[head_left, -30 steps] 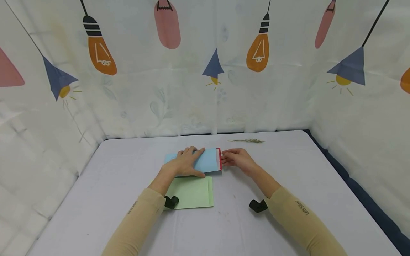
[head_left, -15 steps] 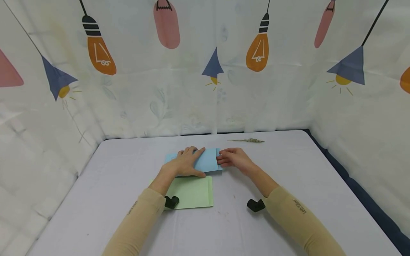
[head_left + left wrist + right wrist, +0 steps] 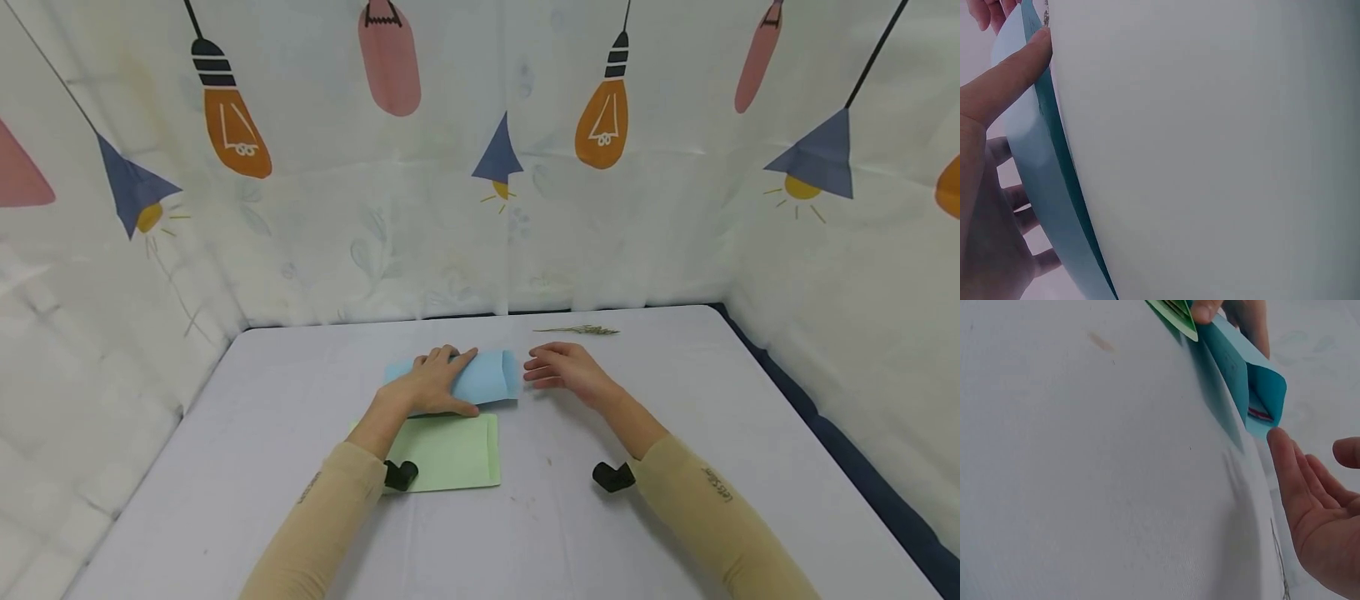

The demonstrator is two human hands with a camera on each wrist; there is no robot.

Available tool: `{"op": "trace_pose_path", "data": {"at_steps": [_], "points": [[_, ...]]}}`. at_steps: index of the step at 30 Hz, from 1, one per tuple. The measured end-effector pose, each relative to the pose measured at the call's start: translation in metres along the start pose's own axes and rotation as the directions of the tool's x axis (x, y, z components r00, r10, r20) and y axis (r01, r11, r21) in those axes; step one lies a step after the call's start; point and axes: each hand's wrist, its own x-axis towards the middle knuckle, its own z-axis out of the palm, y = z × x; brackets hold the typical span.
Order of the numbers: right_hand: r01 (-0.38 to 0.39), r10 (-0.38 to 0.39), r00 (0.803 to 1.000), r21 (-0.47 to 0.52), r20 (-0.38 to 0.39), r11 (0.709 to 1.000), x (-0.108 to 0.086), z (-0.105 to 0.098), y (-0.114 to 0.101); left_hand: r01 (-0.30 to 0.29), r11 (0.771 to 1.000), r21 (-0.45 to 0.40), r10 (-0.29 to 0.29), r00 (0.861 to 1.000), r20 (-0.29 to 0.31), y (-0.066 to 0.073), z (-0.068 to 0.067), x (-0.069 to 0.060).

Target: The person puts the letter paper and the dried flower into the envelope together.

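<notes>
My left hand [image 3: 433, 388] lies across a light blue paper envelope [image 3: 487, 379], gripping it between thumb and fingers by its long edges. In the right wrist view the envelope's end bulges into an open mouth, and a red-edged piece [image 3: 1260, 413] shows inside. Just right of that mouth is my right hand [image 3: 572, 375], fingers extended and nothing held; a small gap separates it from the envelope in the head view. Nearer to me, below the blue envelope, a pale green envelope [image 3: 453, 454] lies flat, partly covered by my left forearm.
A dried grass sprig [image 3: 588, 330] lies toward the back of the white-covered table [image 3: 540, 533]. Printed cloth walls [image 3: 420, 233] enclose the back and sides. A black wrist piece [image 3: 613, 477] sticks out from my right sleeve.
The red-edged piece stuck out at the envelope's mouth; my right fingers pushed it inside. My right hand has since drawn back to the right. The left hand stays on the envelope.
</notes>
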Motion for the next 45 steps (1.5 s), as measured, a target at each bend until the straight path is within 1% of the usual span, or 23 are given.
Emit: {"op": "trace_pose_path", "data": {"at_steps": [7, 12, 18, 22, 27, 31, 33, 35, 36, 38, 42, 45], "points": [[-0.037, 0.034, 0.996, -0.037, -0.081, 0.999, 0.001, -0.025, 0.000, -0.010, 1.000, -0.007, 0.010, 1.000, 0.004, -0.002, 0.000, 0.000], [-0.035, 0.023, 0.990, -0.079, -0.142, 0.996, 0.003, -0.045, -0.003, -0.007, 1.000, -0.010, 0.007, 1.000, 0.002, -0.003, -0.001, 0.000], [-0.059, 0.028, 0.971, -0.122, -0.239, 0.991, 0.008, -0.070, -0.002, -0.003, 1.000, -0.011, 0.003, 1.000, 0.000, -0.002, 0.000, 0.000], [-0.040, -0.015, 0.953, -0.176, -0.302, 0.984, 0.009, -0.079, -0.001, 0.001, 1.000, -0.016, -0.001, 1.000, -0.001, -0.001, 0.001, -0.001], [-0.020, -0.054, 0.922, -0.186, -0.384, 0.982, 0.015, -0.088, -0.001, 0.002, 1.000, -0.009, -0.002, 1.000, 0.004, -0.002, 0.000, -0.002], [-0.029, -0.066, 0.879, -0.191, -0.472, 0.981, 0.018, -0.098, -0.002, 0.002, 1.000, -0.016, -0.002, 1.000, 0.003, 0.000, -0.002, -0.003], [-0.053, -0.067, 0.856, -0.217, -0.513, 0.975, 0.018, -0.105, -0.002, 0.004, 1.000, -0.020, -0.004, 1.000, 0.003, 0.000, -0.003, -0.003], [-0.081, -0.067, 0.841, -0.248, -0.537, 0.965, 0.017, -0.111, -0.001, 0.010, 1.000, -0.023, -0.010, 1.000, 0.008, 0.001, -0.003, -0.003], [-0.098, -0.065, 0.838, -0.268, -0.542, 0.958, 0.017, -0.113, -0.001, 0.011, 1.000, -0.023, -0.011, 1.000, 0.008, 0.001, -0.003, -0.004], [-0.131, -0.060, 0.841, -0.310, -0.537, 0.942, 0.015, -0.117, 0.000, 0.015, 1.000, -0.020, -0.014, 1.000, 0.009, 0.001, -0.004, -0.004], [-0.173, -0.050, 0.857, -0.379, -0.513, 0.909, 0.014, -0.120, 0.002, 0.010, 1.000, -0.012, -0.010, 1.000, 0.011, 0.000, -0.004, -0.003], [-0.187, -0.062, 0.864, -0.433, -0.500, 0.882, 0.015, -0.120, 0.005, 0.003, 1.000, -0.006, -0.003, 1.000, 0.012, 0.000, -0.004, -0.002]]}}
